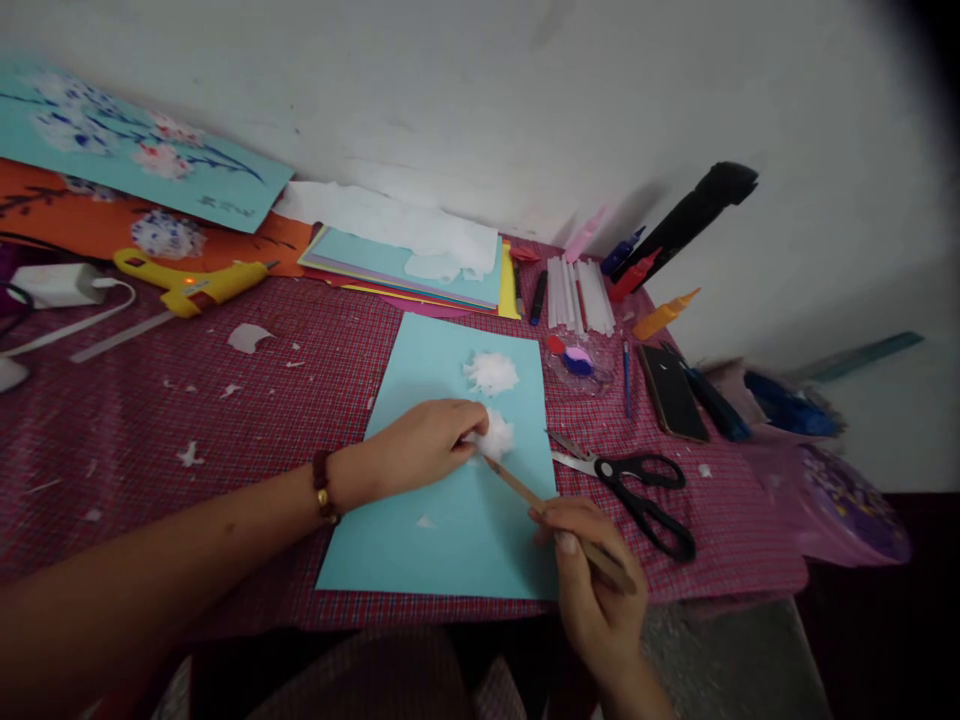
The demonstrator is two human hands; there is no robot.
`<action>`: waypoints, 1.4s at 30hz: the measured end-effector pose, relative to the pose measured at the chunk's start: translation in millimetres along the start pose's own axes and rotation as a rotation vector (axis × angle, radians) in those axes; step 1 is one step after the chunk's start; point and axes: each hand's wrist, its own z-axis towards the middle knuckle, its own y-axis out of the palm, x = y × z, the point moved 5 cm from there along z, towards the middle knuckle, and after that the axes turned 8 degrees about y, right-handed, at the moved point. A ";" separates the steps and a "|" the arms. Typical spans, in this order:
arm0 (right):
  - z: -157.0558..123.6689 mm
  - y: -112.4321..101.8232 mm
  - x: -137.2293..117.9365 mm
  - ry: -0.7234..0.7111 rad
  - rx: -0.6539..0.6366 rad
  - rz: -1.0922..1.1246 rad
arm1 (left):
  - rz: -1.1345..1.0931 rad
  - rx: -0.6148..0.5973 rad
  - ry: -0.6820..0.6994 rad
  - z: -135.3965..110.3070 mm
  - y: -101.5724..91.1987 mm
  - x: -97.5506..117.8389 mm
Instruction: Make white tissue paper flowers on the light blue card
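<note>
A light blue paper sheet [442, 520] lies on the red checked tablecloth [285, 400]. On it sit two white fluffy tissue flowers, one free [491, 372] and one [499, 436] pinched by my left hand [424, 440], whose fingers are closed on its left side. My right hand [592, 590] grips a thin wooden brush stick [525, 490] like a pen. The stick's tip reaches under the pinched flower.
Black-handled scissors [637, 485] lie right of the sheet. A yellow glue gun [191, 282], stacked coloured paper [420, 270], white sticks [577, 295], paint tubes [664, 313], a small palette [574, 360] and a dark phone [671, 392] sit behind. Finished flower pictures [135, 150] lean at far left.
</note>
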 end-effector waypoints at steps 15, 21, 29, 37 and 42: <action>-3.6 15.2 -4.6 -0.209 -0.196 -0.441 | -0.045 0.076 0.015 -4.0 -1.6 -0.6; -7.7 18.0 -0.8 -0.310 -0.207 -0.581 | -0.137 0.173 -0.055 -9.6 -8.5 -6.0; -5.5 20.1 -4.5 -0.285 -0.223 -0.607 | -0.095 0.179 -0.062 -8.3 -6.9 -10.6; 0.1 22.8 -13.0 -0.293 -0.243 -0.614 | 0.017 0.077 0.105 -10.3 -2.2 8.1; -5.4 14.5 -2.9 -0.325 -0.165 -0.503 | 0.261 -0.025 0.212 -7.5 7.6 13.6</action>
